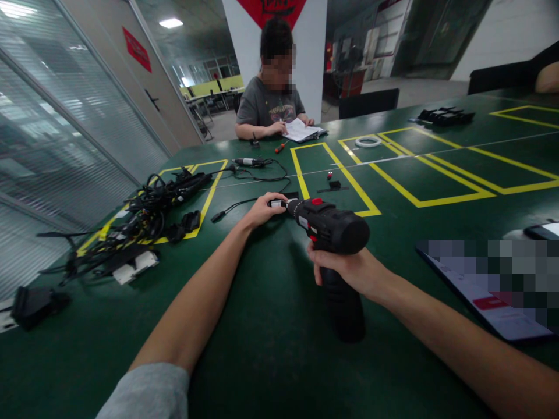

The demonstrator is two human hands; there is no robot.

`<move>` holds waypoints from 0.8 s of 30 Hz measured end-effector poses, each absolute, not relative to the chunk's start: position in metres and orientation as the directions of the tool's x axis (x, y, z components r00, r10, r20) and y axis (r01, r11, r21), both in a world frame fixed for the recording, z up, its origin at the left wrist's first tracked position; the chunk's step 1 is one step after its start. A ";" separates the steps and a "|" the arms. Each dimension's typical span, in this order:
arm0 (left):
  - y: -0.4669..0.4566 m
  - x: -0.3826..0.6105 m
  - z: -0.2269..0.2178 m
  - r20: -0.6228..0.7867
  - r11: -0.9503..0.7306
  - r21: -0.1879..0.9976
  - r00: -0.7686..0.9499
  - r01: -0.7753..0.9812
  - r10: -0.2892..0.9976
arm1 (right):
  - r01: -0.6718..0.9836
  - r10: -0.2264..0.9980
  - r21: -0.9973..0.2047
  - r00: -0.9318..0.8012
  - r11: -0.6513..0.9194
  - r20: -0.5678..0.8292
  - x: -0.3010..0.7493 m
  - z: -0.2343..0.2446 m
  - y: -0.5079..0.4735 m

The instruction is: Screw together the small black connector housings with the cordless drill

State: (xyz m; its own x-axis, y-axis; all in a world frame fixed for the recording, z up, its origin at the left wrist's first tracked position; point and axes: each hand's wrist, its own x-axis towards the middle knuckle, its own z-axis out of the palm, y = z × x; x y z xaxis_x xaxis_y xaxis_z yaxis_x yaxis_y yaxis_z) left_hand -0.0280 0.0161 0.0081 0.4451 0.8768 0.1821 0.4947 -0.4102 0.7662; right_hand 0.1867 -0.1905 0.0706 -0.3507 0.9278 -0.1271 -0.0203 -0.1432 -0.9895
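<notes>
My right hand [343,270] is wrapped round the grip of a black cordless drill [334,224] with red details, held with its chuck pointing away and slightly left. The drill's tip meets or hovers at a small black box with a white label [276,203]; I cannot tell whether they touch. My left hand [264,210] rests on the table with its fingers closed on that box. A thin black cable with a plug [218,216] lies just left of the hand. Beyond it is a cable with an inline black-and-white module [247,162].
A heap of black cables [161,201] covers the table's left side. Small black parts [334,185] lie past the drill, near a white tape ring [368,141]. A tablet [493,297] is at right. Opposite, a seated person [273,105] handles papers [301,130] near an orange screwdriver [280,148].
</notes>
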 end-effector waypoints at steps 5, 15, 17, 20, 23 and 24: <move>0.018 -0.029 0.006 0.167 -0.386 0.789 0.438 0.478 0.884 | -0.035 0.931 -0.990 -0.346 -0.134 -0.113 0.186 0.071 -0.191; 0.016 -0.027 0.008 0.191 -0.411 0.768 0.436 0.492 0.879 | -0.035 0.933 -0.990 -0.341 -0.138 -0.118 0.185 0.069 -0.190; 0.017 -0.027 0.008 0.186 -0.406 0.775 0.440 0.484 0.879 | -0.025 0.931 -0.992 -0.349 -0.121 -0.104 0.185 0.068 -0.190; 0.017 -0.027 0.008 0.191 -0.404 0.779 0.433 0.479 0.881 | -0.021 0.933 -0.995 -0.350 -0.101 -0.087 0.186 0.068 -0.190; 0.016 -0.027 0.008 0.187 -0.396 0.784 0.426 0.479 0.885 | -0.037 0.935 -0.993 -0.342 -0.112 -0.093 0.186 0.069 -0.190; 0.016 -0.027 0.009 0.182 -0.392 0.785 0.426 0.479 0.886 | -0.039 0.934 -0.992 -0.344 -0.119 -0.099 0.186 0.070 -0.190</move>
